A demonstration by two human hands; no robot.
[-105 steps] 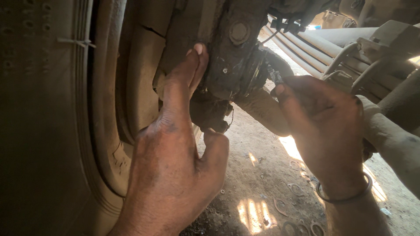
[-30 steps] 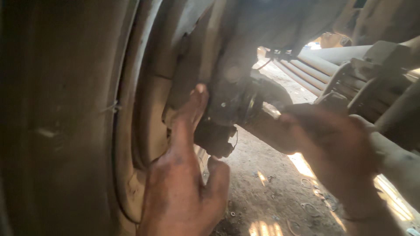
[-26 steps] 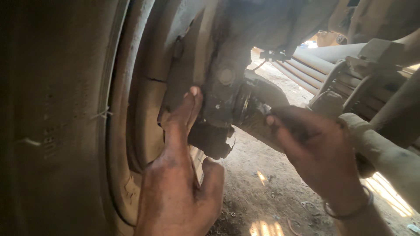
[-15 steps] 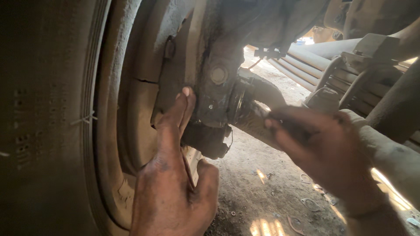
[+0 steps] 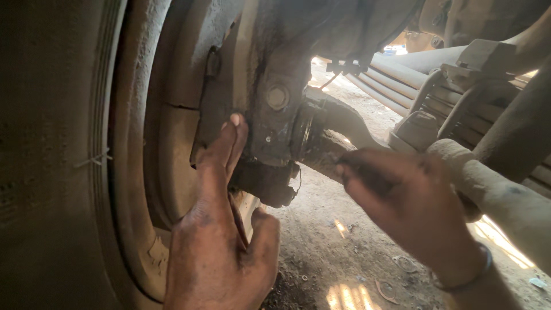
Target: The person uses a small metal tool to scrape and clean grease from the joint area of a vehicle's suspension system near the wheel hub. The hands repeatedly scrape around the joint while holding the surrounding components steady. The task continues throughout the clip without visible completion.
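The left hand reaches up from below, palm turned toward the wheel, its fingers held straight and close together, pressed flat against the grimy dark metal hub assembly just behind the dusty brown wheel drum. The thumb sticks out to the side, low, clear of the metal. It grips nothing; it is a flat, bracing touch, with the fingertips lying just left of a round bolt head on the assembly's face.

The right hand comes in from the lower right with the wrist bent and a thin metal bangle around it. Its back faces upward and the fingers curl inward toward the rusty, dirt-caked axle shaft that runs out of the hub assembly to the right. The fingertips sit on or right at the shaft, but the picture is blurred there and I cannot tell whether they pinch something small or merely rest closed against it.

The worn black tyre fills the left side. Stacked grey leaf springs lie beyond the shaft, and a thick dusty bar crosses just past the right wrist. Beneath is bare sandy ground with sun patches.
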